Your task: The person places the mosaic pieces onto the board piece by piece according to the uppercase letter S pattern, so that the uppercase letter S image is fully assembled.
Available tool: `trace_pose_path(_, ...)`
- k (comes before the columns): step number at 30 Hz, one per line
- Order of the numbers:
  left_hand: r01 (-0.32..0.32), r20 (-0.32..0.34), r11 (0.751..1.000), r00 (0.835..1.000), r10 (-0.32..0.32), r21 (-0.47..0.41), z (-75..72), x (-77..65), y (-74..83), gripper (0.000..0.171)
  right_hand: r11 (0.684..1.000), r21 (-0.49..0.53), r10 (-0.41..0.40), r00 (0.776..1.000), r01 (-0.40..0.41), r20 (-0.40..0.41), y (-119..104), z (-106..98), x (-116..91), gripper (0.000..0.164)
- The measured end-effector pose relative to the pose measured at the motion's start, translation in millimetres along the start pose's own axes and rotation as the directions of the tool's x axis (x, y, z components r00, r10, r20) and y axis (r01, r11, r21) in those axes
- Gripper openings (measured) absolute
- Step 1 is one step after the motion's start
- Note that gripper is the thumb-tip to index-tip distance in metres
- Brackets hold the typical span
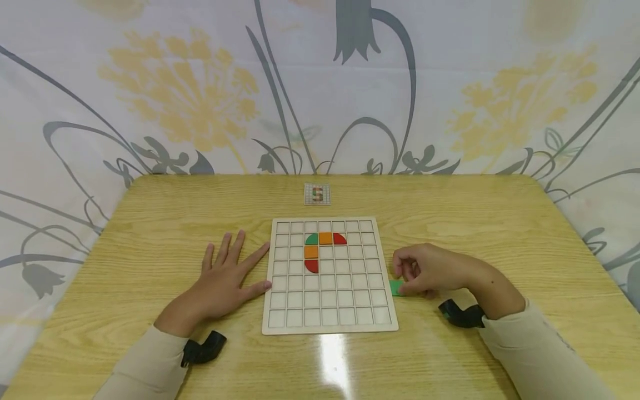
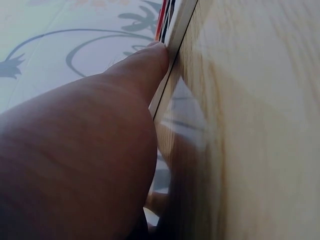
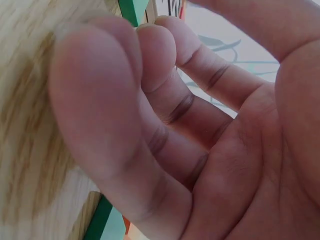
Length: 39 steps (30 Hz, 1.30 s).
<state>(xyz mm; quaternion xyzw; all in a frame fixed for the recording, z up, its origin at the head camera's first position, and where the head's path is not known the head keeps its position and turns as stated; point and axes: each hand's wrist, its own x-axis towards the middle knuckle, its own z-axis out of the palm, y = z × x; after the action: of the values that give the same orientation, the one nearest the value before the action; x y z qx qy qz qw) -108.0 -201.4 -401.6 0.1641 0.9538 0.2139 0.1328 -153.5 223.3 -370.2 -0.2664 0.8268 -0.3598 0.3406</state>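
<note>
In the head view my left hand point(image 1: 227, 283) lies flat on the table with fingers spread. Its thumb and index fingertips touch the left edge of a pale gridded board point(image 1: 287, 316). Close to the board's right edge, my right hand point(image 1: 432, 269) has curled fingers and holds a flat green piece point(image 1: 396, 287), which it partly covers. Green also shows past the fingertips point(image 3: 157, 57) in the right wrist view. On the board sit a green quarter-round piece point(image 1: 312, 239), orange squares point(image 1: 325, 238) and red quarter-rounds point(image 1: 340, 239).
A small printed card point(image 1: 317, 194) with a coloured pattern lies behind the board on the wooden table point(image 1: 200, 200). A patterned cloth point(image 1: 310, 89) hangs behind the table. Black wrist devices point(image 1: 204, 349) are worn at both sleeves.
</note>
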Motion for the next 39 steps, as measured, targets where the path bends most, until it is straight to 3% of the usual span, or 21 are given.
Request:
trace_pose_path(7,0.0,-0.006,1.0,1.0,0.0,-0.002,1.8,-1.0,-0.3,0.076,0.995,-0.079,-0.064,0.998,0.064,0.001,1.3,1.8,1.9,0.028)
trace_pose_path(26,0.005,-0.002,1.0,1.0,-0.005,-0.002,1.1,-0.9,2.2,0.076,0.984,-0.162,-0.074,0.997,0.067,-0.037,-3.5,6.5,-0.1,0.028)
trace_pose_path(39,0.004,-0.001,1.0,1.0,-0.004,-0.001,-0.2,-0.6,2.3,0.076,0.986,-0.162,-0.048,0.998,0.04,-0.045,-7.0,6.3,-1.0,0.027)
